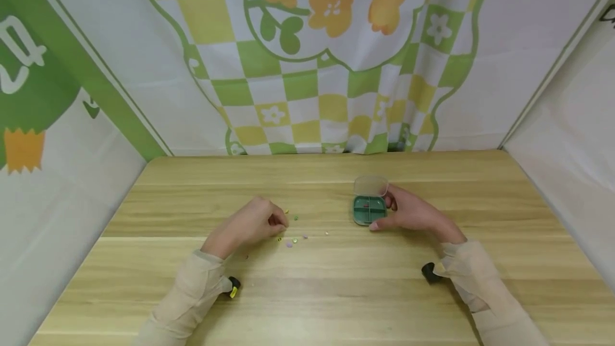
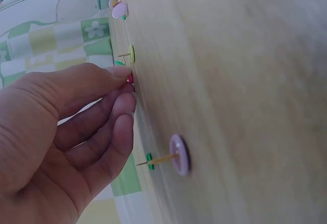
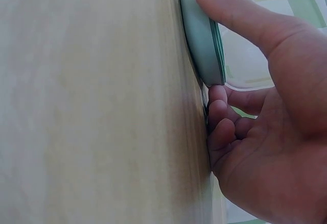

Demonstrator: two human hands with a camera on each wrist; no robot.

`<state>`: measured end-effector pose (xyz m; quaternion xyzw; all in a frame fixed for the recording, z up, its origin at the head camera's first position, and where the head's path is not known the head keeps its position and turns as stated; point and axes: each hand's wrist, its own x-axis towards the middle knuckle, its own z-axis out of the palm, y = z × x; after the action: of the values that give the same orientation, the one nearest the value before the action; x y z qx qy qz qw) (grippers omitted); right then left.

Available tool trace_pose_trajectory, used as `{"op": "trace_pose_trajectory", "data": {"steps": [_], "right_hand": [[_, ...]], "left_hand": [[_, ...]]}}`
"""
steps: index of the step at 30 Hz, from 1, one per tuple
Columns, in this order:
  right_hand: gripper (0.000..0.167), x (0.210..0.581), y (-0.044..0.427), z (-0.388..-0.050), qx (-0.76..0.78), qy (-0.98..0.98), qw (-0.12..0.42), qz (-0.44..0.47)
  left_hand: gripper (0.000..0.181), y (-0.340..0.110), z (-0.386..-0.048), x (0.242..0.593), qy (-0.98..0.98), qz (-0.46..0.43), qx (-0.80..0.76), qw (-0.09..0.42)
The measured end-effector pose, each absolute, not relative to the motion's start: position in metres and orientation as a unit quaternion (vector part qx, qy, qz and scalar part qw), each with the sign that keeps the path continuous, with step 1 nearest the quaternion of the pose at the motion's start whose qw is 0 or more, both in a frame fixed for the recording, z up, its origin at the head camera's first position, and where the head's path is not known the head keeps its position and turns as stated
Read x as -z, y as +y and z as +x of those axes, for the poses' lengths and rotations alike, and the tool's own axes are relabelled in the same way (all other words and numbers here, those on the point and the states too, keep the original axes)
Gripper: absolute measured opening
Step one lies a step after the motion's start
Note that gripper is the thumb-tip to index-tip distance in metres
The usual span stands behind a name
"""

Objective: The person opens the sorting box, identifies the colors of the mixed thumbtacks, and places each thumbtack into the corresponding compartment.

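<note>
My left hand (image 1: 254, 222) is over the left part of the table, thumb and forefinger pinching a small red thumbtack (image 2: 130, 77) at the tabletop. Around it lie several loose thumbtacks: a lilac thumbtack (image 2: 179, 155) point up, a green thumbtack (image 2: 150, 161) and a yellow-green thumbtack (image 2: 132, 54). My right hand (image 1: 408, 211) grips a small green compartment box (image 1: 361, 219) at its right side, thumb on the near edge and fingers curled by the far right. Its clear lid (image 1: 370, 186) stands raised at the back. Something small and red (image 1: 366, 205) lies in a rear compartment.
The wooden table (image 1: 336, 292) reaches back to a patterned curtain (image 1: 298, 89). White fabric walls stand at both sides. A black wrist mount (image 1: 431, 273) sits at the right sleeve, and another black mount (image 1: 234, 285) at the left.
</note>
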<state>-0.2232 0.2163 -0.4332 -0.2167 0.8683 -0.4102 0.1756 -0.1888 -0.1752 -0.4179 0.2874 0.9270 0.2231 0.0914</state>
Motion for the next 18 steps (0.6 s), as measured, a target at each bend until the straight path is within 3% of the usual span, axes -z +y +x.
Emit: {"op": "trace_pose_trajectory", "data": {"steps": [18], "right_hand": [[0.067, 0.4340, 0.2175, -0.2242, 0.422, 0.860, 0.188, -0.218]], "left_hand": [[0.014, -0.1757, -0.1883, 0.4151, 0.937, 0.242, -0.228, 0.108]]}}
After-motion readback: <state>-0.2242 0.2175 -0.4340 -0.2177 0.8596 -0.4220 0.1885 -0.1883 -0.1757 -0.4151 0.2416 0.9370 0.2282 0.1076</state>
